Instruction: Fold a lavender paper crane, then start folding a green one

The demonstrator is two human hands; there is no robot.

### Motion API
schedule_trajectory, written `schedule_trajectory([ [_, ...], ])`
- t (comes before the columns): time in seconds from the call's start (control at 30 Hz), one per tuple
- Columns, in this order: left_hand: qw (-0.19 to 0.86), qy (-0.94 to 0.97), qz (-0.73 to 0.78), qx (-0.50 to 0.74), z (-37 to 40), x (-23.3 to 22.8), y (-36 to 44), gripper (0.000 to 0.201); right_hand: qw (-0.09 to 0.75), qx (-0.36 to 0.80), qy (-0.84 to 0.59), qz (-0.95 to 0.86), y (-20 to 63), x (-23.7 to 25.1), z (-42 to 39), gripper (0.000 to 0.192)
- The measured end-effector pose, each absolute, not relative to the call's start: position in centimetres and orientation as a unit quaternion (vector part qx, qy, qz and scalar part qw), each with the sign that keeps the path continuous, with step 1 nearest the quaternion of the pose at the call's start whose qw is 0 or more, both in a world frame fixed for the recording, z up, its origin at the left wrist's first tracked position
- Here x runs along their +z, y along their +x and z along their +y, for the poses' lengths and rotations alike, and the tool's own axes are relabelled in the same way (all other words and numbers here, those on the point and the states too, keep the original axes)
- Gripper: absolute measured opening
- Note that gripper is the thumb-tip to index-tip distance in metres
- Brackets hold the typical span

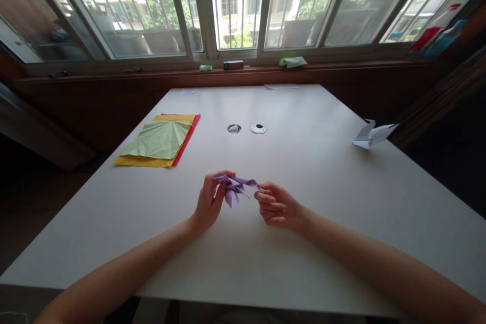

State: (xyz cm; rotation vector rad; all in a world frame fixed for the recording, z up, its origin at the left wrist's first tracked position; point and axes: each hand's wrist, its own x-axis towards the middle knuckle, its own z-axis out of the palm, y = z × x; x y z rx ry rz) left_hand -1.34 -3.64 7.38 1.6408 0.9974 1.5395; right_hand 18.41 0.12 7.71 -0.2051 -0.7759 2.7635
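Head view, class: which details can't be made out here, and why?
- Purple folded paper: its exact shape, partly covered by the left hand and right hand.
- Stack of coloured sheets: sheet count, they overlap.
- Small box on the sill: label too small.

place: home or office room | evidence: white table with cable ports, barred windows, wooden sill

A single head-worn camera is looking forward and down over the white tabletop from its near edge, facing the windows (wide-angled, edges bending), with both forearms entering close from below.
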Motion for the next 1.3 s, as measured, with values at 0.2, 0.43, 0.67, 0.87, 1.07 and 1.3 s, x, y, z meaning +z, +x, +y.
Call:
schedule_trajectory([
  [0.2, 0.394, 0.544, 0.457, 0.584, -3.0, 7.8, -1.8, 0.019, 0.312, 0.838, -0.219, -0.39, 17.1, 8.4, -0.5, 0.04],
  [0.43, 0.428, 0.517, 0.49, 0.556, -2.5, 7.2, -2.3, 0.025, 0.481, 0.625, -0.35, -0.505, 16.6, 7.8, -1.2, 0.02],
  [0.67, 0.441, 0.551, 0.494, 0.508, -2.5, 6.9, -2.0, 0.024, 0.436, 0.383, -0.417, -0.699, 15.9, 7.6, -1.2, 0.014],
  [0.87, 0.42, 0.581, 0.511, 0.475, -2.4, 6.7, -2.0, 0.021, 0.417, 0.363, -0.437, -0.71, 16.3, 7.1, -0.3, 0.015],
  [1.07, 0.413, 0.577, 0.53, 0.464, -2.2, 6.8, -1.9, 0.018, 0.407, 0.359, -0.444, -0.713, 16.7, 6.9, 0.3, 0.009],
  [1.3, 0.43, 0.571, 0.53, 0.456, -2.5, 6.7, -1.6, 0.024, 0.408, 0.361, -0.44, -0.714, 17.1, 7.0, -0.2, 0.014],
])
